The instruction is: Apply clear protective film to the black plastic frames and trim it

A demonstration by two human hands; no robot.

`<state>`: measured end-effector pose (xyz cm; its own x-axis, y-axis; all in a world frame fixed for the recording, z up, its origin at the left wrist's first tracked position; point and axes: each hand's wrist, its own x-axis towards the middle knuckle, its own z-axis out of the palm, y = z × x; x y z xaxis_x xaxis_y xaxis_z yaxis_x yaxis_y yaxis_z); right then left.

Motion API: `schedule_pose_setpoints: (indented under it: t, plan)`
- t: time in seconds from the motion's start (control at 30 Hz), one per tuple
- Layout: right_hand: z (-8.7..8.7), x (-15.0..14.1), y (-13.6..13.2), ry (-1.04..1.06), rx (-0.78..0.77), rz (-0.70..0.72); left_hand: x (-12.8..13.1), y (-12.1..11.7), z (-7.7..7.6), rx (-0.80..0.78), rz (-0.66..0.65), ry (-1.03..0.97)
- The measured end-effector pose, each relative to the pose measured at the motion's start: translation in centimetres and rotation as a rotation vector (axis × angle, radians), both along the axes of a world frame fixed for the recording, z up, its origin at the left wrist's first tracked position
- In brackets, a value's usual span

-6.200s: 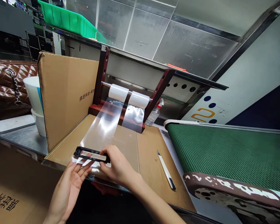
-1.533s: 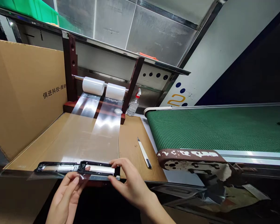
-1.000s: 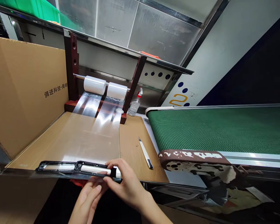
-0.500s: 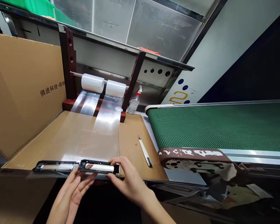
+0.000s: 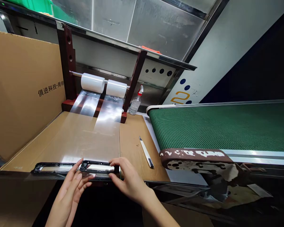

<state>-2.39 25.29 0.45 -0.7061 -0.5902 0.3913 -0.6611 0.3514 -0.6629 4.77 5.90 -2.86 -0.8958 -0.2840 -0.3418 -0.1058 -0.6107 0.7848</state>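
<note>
Two long black plastic frames lie side by side at the table's front edge, on or under clear film; which, I cannot tell. My right hand pinches the right end of the right black frame between thumb and fingers. At that frame's left end is my left hand, fingers stretched and apart, index fingertip against the corner. The left black frame lies flat beyond this hand, partly covered by it. Both frames have a long opening with a pale strip showing.
Two film rolls hang on a rod between dark red posts. A white cutter knife lies right of the film on cardboard. A spray bottle stands behind. A green conveyor belt runs at the right; a cardboard box rises at left.
My left hand has shifted slightly up and left, its index fingertip now above the right frame's left corner. My right hand keeps its pinch. The whole view has moved a little.
</note>
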Motion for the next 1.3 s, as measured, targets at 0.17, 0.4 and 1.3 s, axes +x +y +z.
schedule_pose_setpoints:
  t: [0.17,0.4,1.3]
  plan:
    - [0.0,-0.2,0.3,-0.056,0.055,0.014,-0.1,-0.1,0.2,-0.02,-0.006,0.002]
    - [-0.4,-0.2,0.8,-0.115,0.098,0.025,-0.1,0.0,0.5,-0.039,-0.025,0.005]
    - [-0.6,0.4,1.4,0.018,0.142,-0.07,1.7,-1.2,-0.2,0.026,0.055,-0.025]
